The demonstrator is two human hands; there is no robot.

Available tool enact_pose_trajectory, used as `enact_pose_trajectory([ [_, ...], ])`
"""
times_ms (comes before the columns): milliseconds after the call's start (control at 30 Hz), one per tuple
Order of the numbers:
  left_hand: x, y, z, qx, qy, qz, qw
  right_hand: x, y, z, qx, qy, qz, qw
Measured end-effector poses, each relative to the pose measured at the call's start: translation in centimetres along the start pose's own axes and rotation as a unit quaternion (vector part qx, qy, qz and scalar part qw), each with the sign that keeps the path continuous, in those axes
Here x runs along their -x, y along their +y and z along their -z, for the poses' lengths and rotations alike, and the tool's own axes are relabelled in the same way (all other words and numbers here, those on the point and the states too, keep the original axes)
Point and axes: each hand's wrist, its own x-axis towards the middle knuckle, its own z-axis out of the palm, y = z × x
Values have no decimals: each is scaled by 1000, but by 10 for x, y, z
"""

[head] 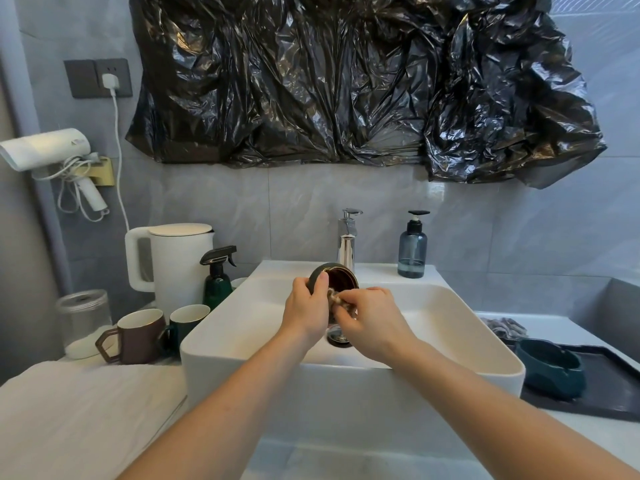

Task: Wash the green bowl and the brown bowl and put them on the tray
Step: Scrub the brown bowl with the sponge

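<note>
Gripped by its rim, thumb on the outer wall, a small round bowl with a glossy brown inside and a dull dark outside (341, 278) is held by the left hand (306, 308) over the white rectangular ceramic basin (242, 327), tilted so its mouth faces the person. Beside it the right hand (372, 322) pinches a crumpled beige cloth (337, 299) between curled fingers and presses it against the bowl's lower lip. Both sit just below the chrome tap (347, 245); no running water can be made out.

To the right, the dark green glazed bowl (550, 372) already rests on the flat black tray (609, 393), which suggests half the job is done and the brown one is mid-scrub.

Doing this step well probably means turning the bowl in the left hand so the cloth sweeps the whole inner wall and rim, then the outside, keeping it low over the basin in case wet glaze slips. A rinse under the tap would follow before it joins the other bowl. A blue-grey pump bottle (412, 247) stands behind the basin, near at hand if soap is wanted.
</note>
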Motion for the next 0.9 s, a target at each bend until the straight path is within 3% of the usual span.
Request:
enact_pose_trajectory([
  [233,-2,-1,2,12,14,7,1000,-4,3,-8,-29,-3,85,996],
  [700,-1,0,2,73,-18,31,997,-2,1,-6,49,13,4,999],
  [900,2,2,1,83,-31,40,995,-2,0,-6,-9,-31,58,998],
])
